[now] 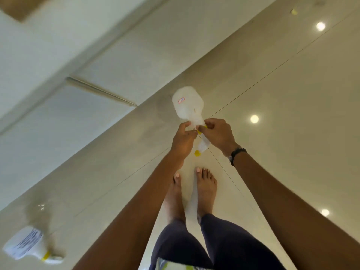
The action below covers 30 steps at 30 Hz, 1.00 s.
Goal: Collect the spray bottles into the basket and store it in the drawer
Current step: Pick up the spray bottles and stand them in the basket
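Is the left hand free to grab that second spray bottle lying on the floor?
Probably not yet: the left hand and right hand both grip the held spray bottle, and the second spray bottle lies far off to the left.

The person has bare arms with no sleeves showing. A dark bracelet [236,153] sits on the right wrist. Dark blue pants [196,242] cover the legs. The feet [205,189] are bare, with light-painted toenails.

One bottle [188,106] is held above the floor [272,114], ahead of the feet [194,191]; a second bottle [27,244] lies far left.
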Each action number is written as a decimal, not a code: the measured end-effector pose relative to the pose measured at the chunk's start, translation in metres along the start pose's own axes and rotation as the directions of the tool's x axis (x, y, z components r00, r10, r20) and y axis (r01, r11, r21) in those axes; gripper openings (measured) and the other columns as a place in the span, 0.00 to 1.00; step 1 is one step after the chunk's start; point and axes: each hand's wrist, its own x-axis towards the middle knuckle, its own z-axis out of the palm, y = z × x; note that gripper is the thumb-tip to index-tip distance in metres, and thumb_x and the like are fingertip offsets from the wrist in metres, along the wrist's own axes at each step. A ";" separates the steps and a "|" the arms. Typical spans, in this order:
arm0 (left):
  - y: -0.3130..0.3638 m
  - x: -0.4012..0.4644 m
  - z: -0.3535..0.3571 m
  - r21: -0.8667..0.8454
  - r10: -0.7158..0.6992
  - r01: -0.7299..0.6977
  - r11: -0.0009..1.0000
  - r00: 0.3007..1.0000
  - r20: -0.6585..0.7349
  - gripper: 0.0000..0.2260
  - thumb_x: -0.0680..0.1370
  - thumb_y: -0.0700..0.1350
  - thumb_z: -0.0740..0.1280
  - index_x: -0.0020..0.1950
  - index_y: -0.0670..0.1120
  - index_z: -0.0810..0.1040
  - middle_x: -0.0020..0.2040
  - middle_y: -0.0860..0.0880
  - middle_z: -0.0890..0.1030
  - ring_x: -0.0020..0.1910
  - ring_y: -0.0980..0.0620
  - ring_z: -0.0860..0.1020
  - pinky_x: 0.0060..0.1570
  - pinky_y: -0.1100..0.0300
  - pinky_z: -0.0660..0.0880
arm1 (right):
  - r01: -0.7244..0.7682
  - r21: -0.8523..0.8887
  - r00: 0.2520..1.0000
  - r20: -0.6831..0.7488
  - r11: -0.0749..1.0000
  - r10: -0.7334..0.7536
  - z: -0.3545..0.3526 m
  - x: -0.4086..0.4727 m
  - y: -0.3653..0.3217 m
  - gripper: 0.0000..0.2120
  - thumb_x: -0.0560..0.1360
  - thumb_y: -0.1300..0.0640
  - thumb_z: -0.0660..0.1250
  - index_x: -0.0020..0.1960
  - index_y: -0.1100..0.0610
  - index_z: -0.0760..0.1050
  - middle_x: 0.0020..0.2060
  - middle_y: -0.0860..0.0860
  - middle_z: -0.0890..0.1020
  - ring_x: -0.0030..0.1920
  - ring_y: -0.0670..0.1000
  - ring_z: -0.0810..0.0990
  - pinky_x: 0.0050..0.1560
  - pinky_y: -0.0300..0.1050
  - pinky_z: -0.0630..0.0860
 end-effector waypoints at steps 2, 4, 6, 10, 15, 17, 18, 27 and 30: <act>0.008 -0.030 -0.006 -0.043 0.032 -0.032 0.999 0.999 -0.008 0.22 0.78 0.38 0.61 0.72 0.47 0.61 0.56 0.43 0.77 0.53 0.49 0.75 0.46 0.64 0.71 | -0.009 0.013 1.000 0.006 1.000 0.009 -0.016 -0.034 -0.019 0.10 0.73 0.52 0.70 0.48 0.59 0.82 0.39 0.53 0.82 0.42 0.55 0.79 0.44 0.49 0.77; 0.019 -0.060 -0.013 0.030 0.111 -0.111 0.993 0.994 -0.018 0.26 0.78 0.36 0.61 0.73 0.52 0.59 0.57 0.43 0.77 0.52 0.49 0.75 0.51 0.60 0.72 | -0.030 0.041 0.999 0.013 0.999 0.030 -0.032 -0.066 -0.041 0.10 0.72 0.51 0.70 0.47 0.58 0.82 0.41 0.55 0.85 0.45 0.56 0.82 0.49 0.52 0.79; 0.031 -0.095 -0.020 0.261 0.283 -0.264 0.929 0.959 -0.037 0.28 0.77 0.35 0.61 0.74 0.53 0.58 0.60 0.46 0.74 0.55 0.49 0.74 0.53 0.57 0.73 | -0.059 0.078 0.998 0.027 0.995 0.057 -0.050 -0.098 -0.064 0.08 0.71 0.51 0.72 0.45 0.55 0.82 0.42 0.52 0.85 0.46 0.54 0.82 0.50 0.51 0.79; 0.061 -0.163 -0.035 0.789 0.669 -0.368 0.492 0.740 -0.073 0.26 0.74 0.39 0.68 0.70 0.54 0.67 0.67 0.46 0.69 0.63 0.45 0.67 0.57 0.52 0.75 | -0.044 0.109 0.999 0.018 0.993 0.042 -0.086 -0.153 -0.120 0.13 0.67 0.51 0.75 0.49 0.55 0.81 0.42 0.47 0.82 0.42 0.47 0.80 0.43 0.40 0.75; 0.100 -0.216 -0.058 0.813 0.839 -0.493 0.311 0.544 0.009 0.17 0.75 0.46 0.69 0.63 0.52 0.75 0.71 0.46 0.69 0.73 0.41 0.61 0.70 0.44 0.63 | 0.067 0.062 0.995 0.065 0.996 -0.071 -0.120 -0.213 -0.200 0.14 0.63 0.49 0.77 0.46 0.52 0.81 0.41 0.48 0.83 0.43 0.51 0.82 0.45 0.46 0.80; 0.119 -0.238 -0.070 0.752 0.842 -0.540 0.378 0.538 -0.037 0.16 0.76 0.43 0.68 0.63 0.51 0.75 0.72 0.49 0.69 0.76 0.44 0.57 0.73 0.46 0.59 | 0.168 0.004 0.983 0.076 0.986 -0.168 -0.130 -0.232 -0.235 0.13 0.65 0.48 0.76 0.47 0.51 0.79 0.44 0.48 0.83 0.44 0.49 0.81 0.41 0.40 0.77; 0.125 -0.244 -0.072 0.710 0.835 -0.560 0.426 0.547 -0.069 0.16 0.76 0.43 0.68 0.63 0.50 0.75 0.72 0.51 0.68 0.77 0.46 0.55 0.74 0.49 0.57 | 0.203 -0.021 0.976 0.080 0.979 -0.201 -0.134 -0.237 -0.247 0.13 0.67 0.47 0.74 0.48 0.51 0.79 0.44 0.48 0.83 0.44 0.47 0.81 0.38 0.36 0.75; 0.173 -0.321 -0.159 0.363 0.734 -0.653 0.665 0.484 -0.475 0.24 0.76 0.41 0.69 0.68 0.58 0.66 0.67 0.50 0.74 0.71 0.44 0.68 0.67 0.40 0.68 | 0.455 0.187 0.833 0.256 0.871 -0.490 -0.108 -0.278 -0.356 0.10 0.78 0.54 0.63 0.58 0.52 0.77 0.54 0.46 0.82 0.56 0.44 0.79 0.54 0.35 0.77; 0.172 -0.337 -0.205 0.383 0.704 -0.615 0.689 0.442 -0.556 0.23 0.75 0.45 0.70 0.67 0.56 0.66 0.63 0.46 0.78 0.65 0.42 0.74 0.61 0.41 0.73 | 0.582 0.111 0.754 0.299 0.806 -0.585 -0.061 -0.281 -0.373 0.19 0.75 0.59 0.68 0.65 0.52 0.72 0.63 0.47 0.77 0.62 0.44 0.74 0.57 0.31 0.74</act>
